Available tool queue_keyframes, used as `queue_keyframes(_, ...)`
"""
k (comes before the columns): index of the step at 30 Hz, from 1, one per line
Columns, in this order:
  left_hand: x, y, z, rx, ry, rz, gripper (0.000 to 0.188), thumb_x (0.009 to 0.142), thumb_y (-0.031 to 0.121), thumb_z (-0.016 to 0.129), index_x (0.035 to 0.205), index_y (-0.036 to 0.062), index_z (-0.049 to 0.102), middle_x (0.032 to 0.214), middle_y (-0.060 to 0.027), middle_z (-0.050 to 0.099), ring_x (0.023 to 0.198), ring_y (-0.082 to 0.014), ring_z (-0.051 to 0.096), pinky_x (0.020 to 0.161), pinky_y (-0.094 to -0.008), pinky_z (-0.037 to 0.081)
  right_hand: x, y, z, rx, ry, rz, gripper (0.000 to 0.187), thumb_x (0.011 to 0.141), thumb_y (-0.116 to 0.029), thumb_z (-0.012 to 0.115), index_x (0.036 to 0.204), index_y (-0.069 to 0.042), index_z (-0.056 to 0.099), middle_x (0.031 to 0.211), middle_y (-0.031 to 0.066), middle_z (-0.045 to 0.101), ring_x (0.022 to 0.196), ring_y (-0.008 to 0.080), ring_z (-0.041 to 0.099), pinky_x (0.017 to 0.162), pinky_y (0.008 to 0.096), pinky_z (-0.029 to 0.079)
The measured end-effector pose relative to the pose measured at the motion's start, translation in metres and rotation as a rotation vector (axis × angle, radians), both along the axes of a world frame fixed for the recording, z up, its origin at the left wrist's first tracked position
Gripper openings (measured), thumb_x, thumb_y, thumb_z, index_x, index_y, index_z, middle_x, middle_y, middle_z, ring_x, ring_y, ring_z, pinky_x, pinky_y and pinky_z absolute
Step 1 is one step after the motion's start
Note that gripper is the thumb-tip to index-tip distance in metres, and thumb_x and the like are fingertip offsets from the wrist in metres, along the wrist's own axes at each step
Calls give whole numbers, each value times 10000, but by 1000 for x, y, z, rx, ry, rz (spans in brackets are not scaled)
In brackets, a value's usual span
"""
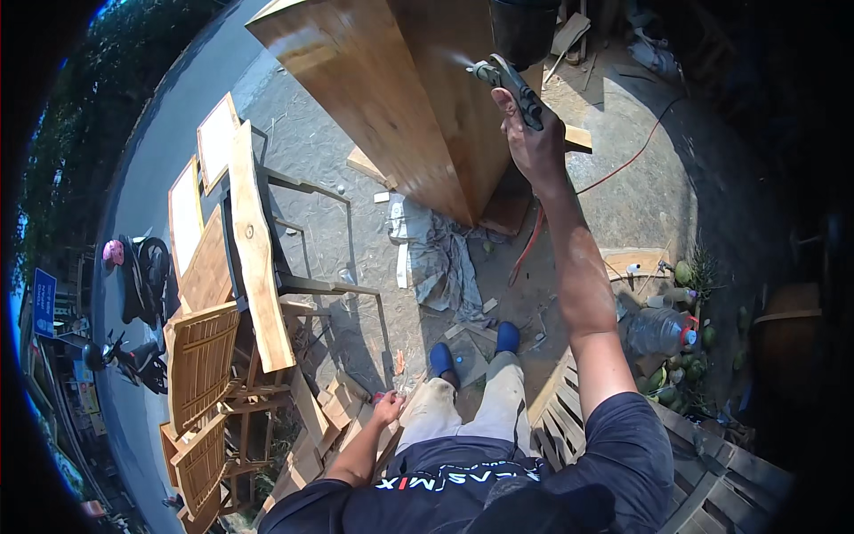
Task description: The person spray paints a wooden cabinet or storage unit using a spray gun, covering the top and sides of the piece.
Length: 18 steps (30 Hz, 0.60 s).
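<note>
Spray gun (525, 102) up in the right hand (536, 151), arm stretched out ahead, top centre-right of view. Grip: fingers wrapped round the handle, thumb side up. Nozzle aimed left, short white mist (461, 61) coming off it, in front of a big boxy wooden furniture piece (382, 98), brown with visible grain, some sheen on it. Black cup (523, 34) just beyond the gun; can't tell if attached.

Left hand (389, 408) low, beside the left knee, fingers curled; something small and reddish by the fingertips, can't tell if held.

Red hose (633, 157) on the ground right of the arm, another stretch visible left of it. Crumpled pale cloth (440, 262) at the near foot of the furniture piece. Blue shoes (507, 336) on both feet, grey-brown trousers (498, 405).

Left side: long live-edge plank (255, 240) lying over a row of furniture parts, slatted wooden chairs (203, 367) nearer, motorbikes (138, 363) on the road beyond. Right side: clear plastic jug (654, 331) on its side, green coconuts (673, 392) around it, wooden slats (712, 472) lower right.
</note>
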State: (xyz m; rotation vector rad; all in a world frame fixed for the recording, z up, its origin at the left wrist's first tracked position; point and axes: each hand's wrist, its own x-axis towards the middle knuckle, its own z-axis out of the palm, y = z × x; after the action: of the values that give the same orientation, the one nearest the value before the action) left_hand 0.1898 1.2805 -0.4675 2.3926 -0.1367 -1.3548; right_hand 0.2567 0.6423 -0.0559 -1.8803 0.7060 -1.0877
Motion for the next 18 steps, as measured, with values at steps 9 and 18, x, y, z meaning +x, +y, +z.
queue_keyframes(9, 29, 7, 29, 22, -66, -49, 755, 913, 589, 620, 1468, 81, 550, 1335, -239, 669, 1283, -351, 626, 1082, -408, 478, 34, 19, 96, -193, -204, -12, 496, 982, -531, 684, 1027, -41, 748, 666, 117, 684, 657, 240, 722, 635, 386, 526)
queue_keyframes(18, 40, -3, 42, 57, 68, -58, 780, 924, 613, 612, 1479, 72, 527, 1334, -265, 660, 1271, -381, 629, 1070, -423, 485, 37, 18, 2, 110, -35, -77, 588, 951, -618, 686, 871, -37, 721, 641, 23, 637, 629, 132, 619, 649, 317, 488)
